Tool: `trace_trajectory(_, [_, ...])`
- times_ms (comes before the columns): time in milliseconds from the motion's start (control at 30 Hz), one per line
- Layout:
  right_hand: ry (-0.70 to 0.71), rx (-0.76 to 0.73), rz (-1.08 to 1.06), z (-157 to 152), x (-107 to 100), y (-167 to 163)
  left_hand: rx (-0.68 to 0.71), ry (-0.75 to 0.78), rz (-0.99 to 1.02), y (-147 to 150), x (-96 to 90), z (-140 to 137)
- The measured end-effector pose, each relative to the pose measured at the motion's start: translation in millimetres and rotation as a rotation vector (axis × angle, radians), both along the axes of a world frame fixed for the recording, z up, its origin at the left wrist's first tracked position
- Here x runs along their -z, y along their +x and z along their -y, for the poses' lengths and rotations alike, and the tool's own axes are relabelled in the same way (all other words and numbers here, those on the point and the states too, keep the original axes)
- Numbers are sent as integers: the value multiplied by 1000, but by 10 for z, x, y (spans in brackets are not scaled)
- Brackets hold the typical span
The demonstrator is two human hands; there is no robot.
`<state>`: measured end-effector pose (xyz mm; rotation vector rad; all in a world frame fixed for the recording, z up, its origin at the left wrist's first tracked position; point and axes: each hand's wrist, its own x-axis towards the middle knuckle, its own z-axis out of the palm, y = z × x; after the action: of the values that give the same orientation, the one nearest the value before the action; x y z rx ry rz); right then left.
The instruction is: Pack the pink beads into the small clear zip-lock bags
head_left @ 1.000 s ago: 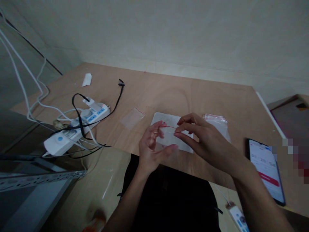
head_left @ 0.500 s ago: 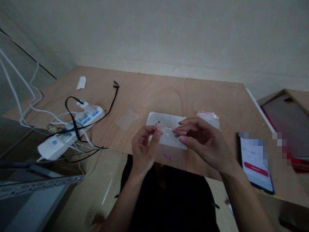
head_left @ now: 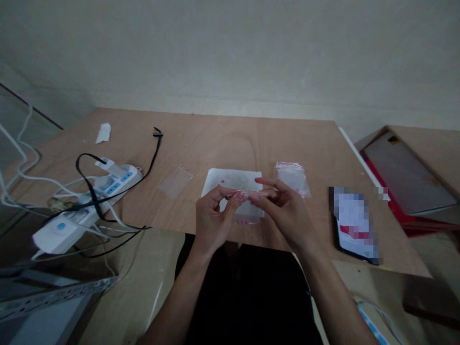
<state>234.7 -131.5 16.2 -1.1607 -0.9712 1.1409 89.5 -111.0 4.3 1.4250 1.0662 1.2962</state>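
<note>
Both hands hold a small clear zip bag [head_left: 246, 211] by its red-striped top edge, just above the near edge of the wooden table [head_left: 223, 143]. My left hand [head_left: 212, 220] pinches the left end of that edge and my right hand [head_left: 283, 211] pinches the right end. Small pink bits lie at the bottom of the bag. A white sheet [head_left: 233, 181] lies on the table right behind the hands, with a few pink specks on it.
A stack of clear zip bags [head_left: 293, 177] lies right of the sheet, and a single empty bag [head_left: 176, 180] lies to its left. A phone [head_left: 354, 225] rests at the right. Power strips [head_left: 89, 201] with tangled black and white cables fill the left side.
The hands have come closer together along the bag's top edge, and the bag now hangs lower toward the table's near edge. The view has swung to the right.
</note>
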Motion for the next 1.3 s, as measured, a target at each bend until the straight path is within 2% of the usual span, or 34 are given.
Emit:
trace_trajectory(100, [-6,52,15,42,89,-24,29,-26,-10,3,0,11])
trace_trajectory(267, [48,66,44,145,134,-75,165,-44,-81,-17,-15,12])
trace_trajectory(533, [126,123,192,233,161,-41,124,-49,-231,-11,-62,90])
trace_trajectory(667, [139,162,280,265,116,-11,87,-83,-167,-79,-59,78])
trace_trajectory(733, [143,167,319,265,67,-10,156,-78,-144,-132,-69,51])
trace_trajectory(833, [141,159,374,213,-18,31,341,-48,-181,-243,-51,-55])
trace_trajectory(867, [137,159,394,175,-44,75,358,-40,-199,-295,-25,-116])
trace_trajectory(933, [129,195,417,63,-75,231,253,-10,-256,-430,57,-285])
trace_trajectory(1000, [117,290,435,-96,-61,474,-34,42,-370,-601,164,-498])
trace_trajectory(1033, [101,345,466,-187,-36,618,-200,88,-476,-693,217,-611])
trace_trajectory(1067, [84,406,528,-281,-1,766,-301,122,-603,-783,267,-721])
trace_trajectory(1133, [29,477,645,-455,79,1040,-360,118,-819,-935,349,-915])
trace_trajectory(1200, [1,509,720,-580,142,1232,-316,91,-978,-1032,408,-1055])
trace_trajectory(1300, [63,596,846,-633,175,1265,-274,101,-1052,-1083,467,-1152])
